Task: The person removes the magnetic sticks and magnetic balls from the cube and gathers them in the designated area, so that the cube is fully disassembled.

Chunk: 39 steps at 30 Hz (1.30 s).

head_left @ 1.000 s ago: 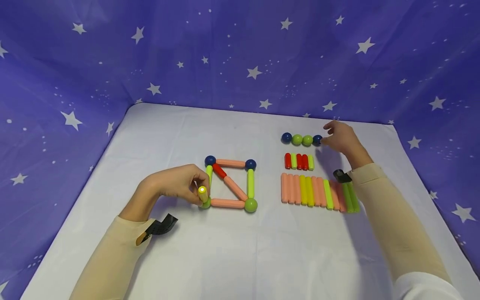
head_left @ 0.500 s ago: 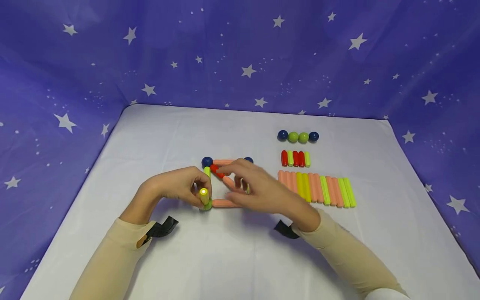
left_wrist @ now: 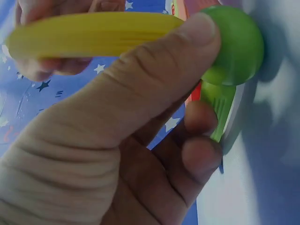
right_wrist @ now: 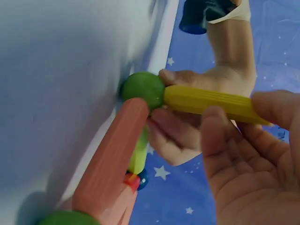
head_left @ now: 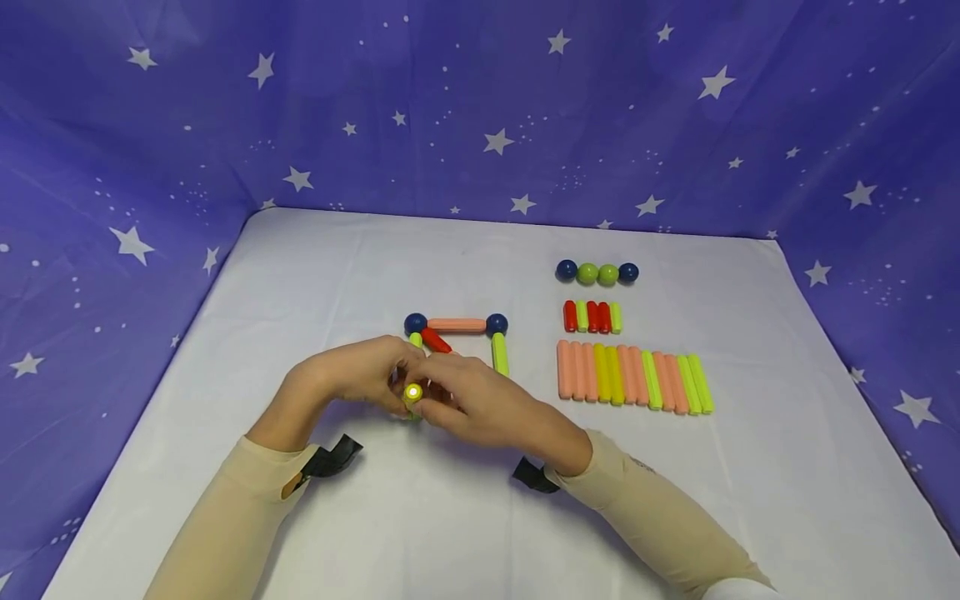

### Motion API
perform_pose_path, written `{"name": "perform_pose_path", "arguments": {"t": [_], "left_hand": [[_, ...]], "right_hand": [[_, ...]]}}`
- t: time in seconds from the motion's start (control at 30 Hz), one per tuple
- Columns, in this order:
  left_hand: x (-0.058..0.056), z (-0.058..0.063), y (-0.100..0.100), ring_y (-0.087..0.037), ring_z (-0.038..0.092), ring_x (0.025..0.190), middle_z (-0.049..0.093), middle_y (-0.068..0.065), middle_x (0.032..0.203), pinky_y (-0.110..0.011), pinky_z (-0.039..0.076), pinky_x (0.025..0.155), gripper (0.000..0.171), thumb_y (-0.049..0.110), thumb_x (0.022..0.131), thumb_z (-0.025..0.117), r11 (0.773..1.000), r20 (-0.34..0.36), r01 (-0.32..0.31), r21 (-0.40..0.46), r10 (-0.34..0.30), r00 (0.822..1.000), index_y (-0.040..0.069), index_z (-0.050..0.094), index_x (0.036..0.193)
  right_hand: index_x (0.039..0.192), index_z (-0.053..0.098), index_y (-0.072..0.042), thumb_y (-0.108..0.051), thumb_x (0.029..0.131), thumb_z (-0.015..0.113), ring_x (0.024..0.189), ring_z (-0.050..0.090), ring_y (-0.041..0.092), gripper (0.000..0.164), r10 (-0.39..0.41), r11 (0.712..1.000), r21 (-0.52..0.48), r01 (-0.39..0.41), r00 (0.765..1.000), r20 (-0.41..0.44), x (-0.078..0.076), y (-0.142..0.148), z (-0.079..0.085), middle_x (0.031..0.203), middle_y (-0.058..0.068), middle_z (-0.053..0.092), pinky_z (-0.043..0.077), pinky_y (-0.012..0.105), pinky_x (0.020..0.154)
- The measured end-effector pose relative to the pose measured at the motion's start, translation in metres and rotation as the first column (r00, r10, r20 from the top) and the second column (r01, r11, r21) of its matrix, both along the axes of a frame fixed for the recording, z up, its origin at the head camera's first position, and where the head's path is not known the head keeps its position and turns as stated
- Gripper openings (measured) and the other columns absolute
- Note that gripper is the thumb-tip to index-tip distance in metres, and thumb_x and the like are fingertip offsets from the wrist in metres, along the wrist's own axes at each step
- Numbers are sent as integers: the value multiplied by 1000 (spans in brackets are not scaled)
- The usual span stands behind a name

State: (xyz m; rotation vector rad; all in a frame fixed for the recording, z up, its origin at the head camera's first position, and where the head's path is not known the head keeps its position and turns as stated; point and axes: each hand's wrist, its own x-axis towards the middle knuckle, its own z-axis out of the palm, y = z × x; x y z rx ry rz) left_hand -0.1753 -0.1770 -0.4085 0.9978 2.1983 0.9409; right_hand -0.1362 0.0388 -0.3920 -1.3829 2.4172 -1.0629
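A yellow magnetic rod (left_wrist: 93,35) stands upright on a green ball (right_wrist: 143,90), one corner of a flat frame of rods and balls. My left hand (head_left: 360,371) grips that ball low down, its thumb at the joint with the rod. The rod's upper end is between the thumb and fingers of my right hand (head_left: 487,404), which pinches it. In the head view, the frame shows two blue balls, a pink rod (head_left: 457,325) along the back, a lime rod (head_left: 500,354) at the right and a red rod (head_left: 435,339) running diagonally. My right hand covers its front side.
To the right on the white tabletop (head_left: 465,517) lie a row of blue and green balls (head_left: 597,273), a row of short red and lime rods (head_left: 592,317), and a row of long pink, yellow and lime rods (head_left: 633,377). A starry blue cloth (head_left: 420,83) hangs behind.
My right hand has come from the ball row at the back right, across the frame, to the top of the yellow rod. My left hand has stayed at the corner ball.
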Motion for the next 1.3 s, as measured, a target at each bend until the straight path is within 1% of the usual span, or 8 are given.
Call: {"name": "perform_pose_path", "arguments": {"t": [0.23,0.37,0.53,0.63,0.83,1.0,1.1,1.3], "left_hand": [[-1,1,-1,-11,54,65,62,2,82,-25,47,57,27,1,71,85,999,-53,34,-21,-35,998,21,74,86],[-2,0,-3,-13,56,68,63,5,87,-25,48,60,25,1,72,84,1000,-46,20,-24,-21,999,18,77,89],[-1,0,-4,-15,56,70,62,4,86,-26,48,61,25,1,73,84,1000,-30,11,-22,-12,999,18,76,89],[-1,0,-4,-16,56,71,62,4,87,-26,49,62,25,1,73,84,1000,-28,12,-22,-12,1000,18,76,89],[-1,3,-3,-16,56,71,63,4,87,-26,49,62,25,1,74,84,999,-20,2,-37,-3,1000,19,76,89],[-1,4,-4,-16,56,71,62,4,86,-26,49,62,24,2,74,84,999,-23,6,-35,-7,1000,18,76,90],[-1,3,-5,-15,55,71,62,4,86,-26,49,62,25,2,74,84,999,-26,7,-36,-8,1000,19,75,90],[-2,0,-4,-17,56,72,62,4,87,-26,49,62,24,2,74,84,1000,-28,15,-27,-16,999,19,75,90]], "right_hand": [[102,58,-16,-23,97,60,61,50,7,9,-87,996,19,85,982,166,-2,16,-9,76,-9,58,41,22,53],[103,59,-19,-22,95,61,63,53,11,9,-176,983,6,182,946,272,-1,39,-4,79,-10,63,43,25,53],[102,63,-19,-25,94,66,67,55,16,11,-327,940,-8,342,904,275,-5,84,-2,82,-3,63,45,27,54],[102,63,-16,-27,94,67,64,57,20,15,-438,888,-12,459,855,279,-8,118,0,81,2,64,46,29,50],[106,63,-12,-37,95,63,69,55,22,28,-693,717,56,695,701,167,-12,192,2,84,6,61,46,28,51],[110,64,-9,-41,97,58,71,53,24,36,-806,591,144,794,586,76,-10,241,0,86,10,61,46,26,53],[113,64,-7,-43,97,56,75,52,24,41,-839,541,193,819,540,61,-7,260,-2,90,12,61,47,26,55],[117,62,-3,-44,97,56,70,55,18,46,-868,492,228,840,494,54,-5,291,-6,95,17,62,49,27,52]]}}
